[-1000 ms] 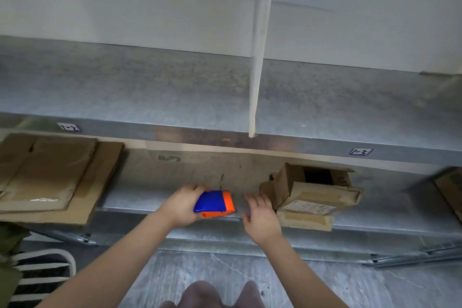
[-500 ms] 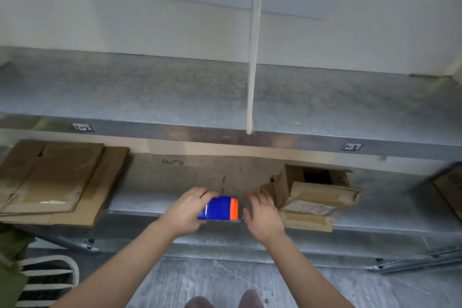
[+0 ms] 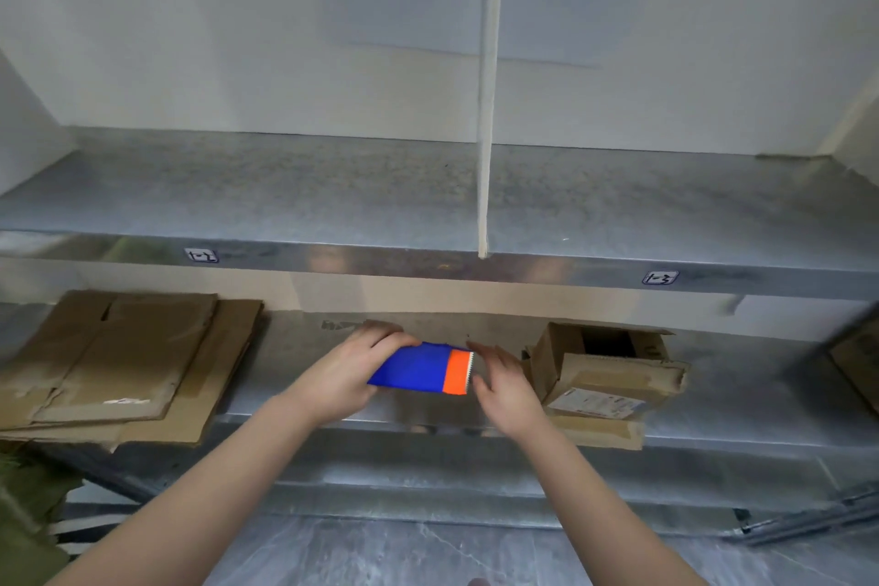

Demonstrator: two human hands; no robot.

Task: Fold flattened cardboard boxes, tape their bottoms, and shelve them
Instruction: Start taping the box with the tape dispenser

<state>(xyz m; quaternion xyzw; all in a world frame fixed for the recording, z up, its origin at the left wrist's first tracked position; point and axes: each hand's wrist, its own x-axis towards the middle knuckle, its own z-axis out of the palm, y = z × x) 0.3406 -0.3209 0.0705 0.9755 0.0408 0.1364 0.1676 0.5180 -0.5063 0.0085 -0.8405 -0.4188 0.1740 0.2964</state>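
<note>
Steel shelves, cardboard on the lower one, and your left hand [image 3: 347, 376] holding the dispenser [image 3: 418, 369].
The upper shelf [image 3: 285, 195] spans the whole view in front of you, split by a white post [image 3: 487, 109] that comes down to its front edge. On the lower shelf [image 3: 761, 395], a stack of flat cardboard [image 3: 119, 362] lies at your left and overhangs the front edge. An open box [image 3: 599, 376] with ragged flaps sits at your right on another piece of card. Between them, over the lower shelf's front, you grip the dispenser's blue body, fingers curled over its top. Its orange end, with a toothed blade, points right. Your right hand [image 3: 509, 385] is spread, fingers straight, just beside that orange end. Whether it touches the blade, you cannot tell from this view.
</note>
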